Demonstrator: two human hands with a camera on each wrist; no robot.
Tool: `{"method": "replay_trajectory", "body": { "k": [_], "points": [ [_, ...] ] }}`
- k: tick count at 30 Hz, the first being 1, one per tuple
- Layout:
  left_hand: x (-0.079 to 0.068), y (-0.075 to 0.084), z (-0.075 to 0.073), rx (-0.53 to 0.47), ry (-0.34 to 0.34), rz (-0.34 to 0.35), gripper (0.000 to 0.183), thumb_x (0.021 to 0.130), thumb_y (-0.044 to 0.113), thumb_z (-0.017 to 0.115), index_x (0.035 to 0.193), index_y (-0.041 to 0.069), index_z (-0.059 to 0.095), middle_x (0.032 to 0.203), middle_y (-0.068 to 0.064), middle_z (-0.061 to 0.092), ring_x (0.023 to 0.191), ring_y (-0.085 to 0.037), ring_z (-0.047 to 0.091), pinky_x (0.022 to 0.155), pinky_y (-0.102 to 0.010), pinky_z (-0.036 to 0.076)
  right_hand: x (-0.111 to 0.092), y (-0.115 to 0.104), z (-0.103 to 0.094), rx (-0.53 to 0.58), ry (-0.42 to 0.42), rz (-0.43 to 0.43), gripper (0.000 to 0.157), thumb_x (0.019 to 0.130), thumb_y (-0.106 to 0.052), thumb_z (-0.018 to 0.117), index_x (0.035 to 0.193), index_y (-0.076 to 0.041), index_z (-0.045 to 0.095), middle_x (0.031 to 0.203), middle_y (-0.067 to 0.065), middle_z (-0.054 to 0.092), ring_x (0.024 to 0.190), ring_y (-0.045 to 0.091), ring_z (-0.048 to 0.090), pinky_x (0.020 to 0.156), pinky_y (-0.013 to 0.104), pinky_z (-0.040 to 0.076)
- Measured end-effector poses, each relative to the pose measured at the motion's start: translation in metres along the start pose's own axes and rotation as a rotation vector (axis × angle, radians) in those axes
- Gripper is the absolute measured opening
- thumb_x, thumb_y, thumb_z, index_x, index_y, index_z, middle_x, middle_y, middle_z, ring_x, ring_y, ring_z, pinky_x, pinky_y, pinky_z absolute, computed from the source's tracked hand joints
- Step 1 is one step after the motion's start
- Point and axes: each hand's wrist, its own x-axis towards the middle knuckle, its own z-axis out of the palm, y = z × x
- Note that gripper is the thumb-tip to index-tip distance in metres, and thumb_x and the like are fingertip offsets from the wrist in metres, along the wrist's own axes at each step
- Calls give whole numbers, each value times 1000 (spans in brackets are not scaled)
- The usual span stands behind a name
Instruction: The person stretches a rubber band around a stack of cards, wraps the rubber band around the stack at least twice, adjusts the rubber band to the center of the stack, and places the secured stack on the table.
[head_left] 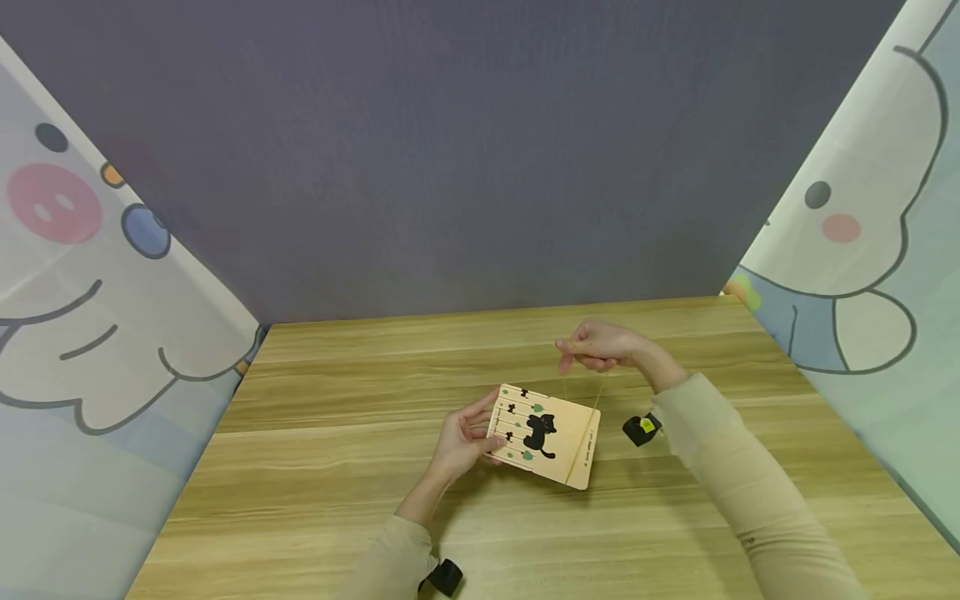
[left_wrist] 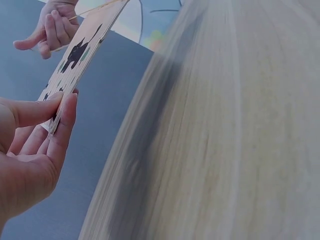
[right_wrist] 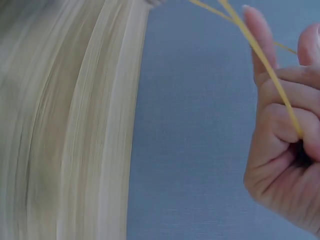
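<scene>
Currently I watch the left hand (head_left: 459,447) pinch one end of a pale booklet (head_left: 573,425) printed with a black cat, the thumb on the printed face and other fingers behind it. The pale booklet is held tilted above the wooden table (head_left: 300,467), its free end toward the right of my head view. A thin yellow band (right_wrist: 272,75) crosses the printed face near that free end and runs up in a straight line to the right hand (head_left: 603,344), which is raised above the pale booklet and apart from it. From the right wrist I see several fingers curled round the band, with one finger standing straighter. Just beside the right sleeve (head_left: 750,475) I make out a small black object (head_left: 637,431) with a yellow patch. A dark wall (head_left: 480,167) stands behind the table, with cartoon-printed panels (head_left: 862,258) on either side
</scene>
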Motion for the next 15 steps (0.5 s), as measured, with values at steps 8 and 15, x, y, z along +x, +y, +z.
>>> {"method": "replay_trajectory", "body": {
  "k": [8, 15],
  "points": [
    [1, 2, -2, 4, -16, -6, 70, 69, -22, 59, 132, 3, 40, 111, -29, 54, 81, -36, 62, 51, -43, 57, 2, -1, 4, -144, -43, -199, 26, 91, -18, 50, 93, 1, 67, 75, 11, 66, 31, 4, 28, 26, 15, 22],
    [2, 3, -4, 7, -36, -14, 70, 69, -22, 59, 132, 3, 39, 112, -29, 53, 82, -37, 61, 51, -43, 57, -1, -3, 10, -378, -61, -439, 19, 84, -18, 57, 85, -6, 71, 92, 17, 65, 28, 2, 32, 24, 18, 31]
  ]
}}
